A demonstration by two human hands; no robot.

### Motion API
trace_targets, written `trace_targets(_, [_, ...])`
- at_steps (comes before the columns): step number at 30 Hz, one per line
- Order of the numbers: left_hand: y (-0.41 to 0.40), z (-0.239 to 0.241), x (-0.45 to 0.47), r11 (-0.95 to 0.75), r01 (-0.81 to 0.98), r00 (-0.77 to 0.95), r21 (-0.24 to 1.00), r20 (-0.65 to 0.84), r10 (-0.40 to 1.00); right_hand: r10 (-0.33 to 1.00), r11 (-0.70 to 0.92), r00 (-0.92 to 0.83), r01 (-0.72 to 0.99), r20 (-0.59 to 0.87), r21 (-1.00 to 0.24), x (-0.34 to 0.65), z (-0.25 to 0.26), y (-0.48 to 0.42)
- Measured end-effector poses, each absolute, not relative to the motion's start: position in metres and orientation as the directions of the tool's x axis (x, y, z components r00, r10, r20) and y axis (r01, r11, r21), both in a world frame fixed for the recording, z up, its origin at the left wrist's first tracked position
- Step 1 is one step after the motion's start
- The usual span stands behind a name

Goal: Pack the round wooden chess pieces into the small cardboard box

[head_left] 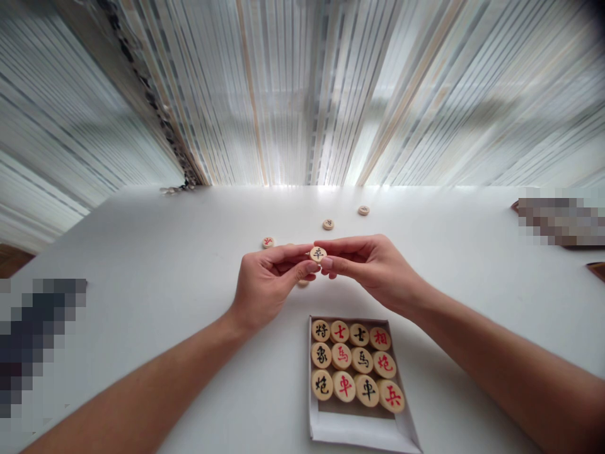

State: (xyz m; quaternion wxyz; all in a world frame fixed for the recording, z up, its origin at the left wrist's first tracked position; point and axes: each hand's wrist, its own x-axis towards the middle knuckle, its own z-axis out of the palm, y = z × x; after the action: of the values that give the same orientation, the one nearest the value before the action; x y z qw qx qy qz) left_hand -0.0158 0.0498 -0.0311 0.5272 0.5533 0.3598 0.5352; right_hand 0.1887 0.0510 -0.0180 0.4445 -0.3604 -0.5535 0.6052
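Between the fingertips of both my hands is a round wooden xiangqi piece [318, 254], its black character facing me. My left hand [269, 280] pinches it from the left, thumb below and fingers above. From the other side my right hand [363, 261] grips the same piece with thumb and fingers. Another piece [303, 283] lies under my left fingers, mostly hidden. Nearer to me stands a shallow white box [340, 429] holding three rows of xiangqi pieces [360, 359] with red and black characters. The box's front strip shows bare bottom.
Beyond my hands, loose pieces lie on the white table [189, 252]: a red-marked one [268, 242], a dark-marked one [328, 224] and one farther right [363, 210]. A striped curtain [293, 94] hangs along the far edge. Blurred-out objects sit at both sides.
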Motion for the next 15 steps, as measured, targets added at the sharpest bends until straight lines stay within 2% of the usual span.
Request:
trace_targets(4, [0.0506, -0.0322, -0.0168, -0.189, -0.167, 0.179, 0.968, 0.218, 0.959, 0.935, -0.019, -0.353, -0.161, 0.039, -0.987, 0.1885, -0.0171, 0.0511])
trace_targets(10, [0.0527, -0.0356, -0.0185, -0.235, -0.162, 0.205, 0.958, 0.266, 0.942, 0.919, 0.025, -0.389, -0.082, 0.055, -0.996, 0.191, -0.019, 0.0507])
trace_targets(15, [0.0531, -0.0355, -0.0183, -0.255, -0.156, 0.207, 0.954, 0.283, 0.936, 0.919, -0.038, -0.395, -0.101, 0.005, -0.994, 0.1891, -0.0185, 0.0497])
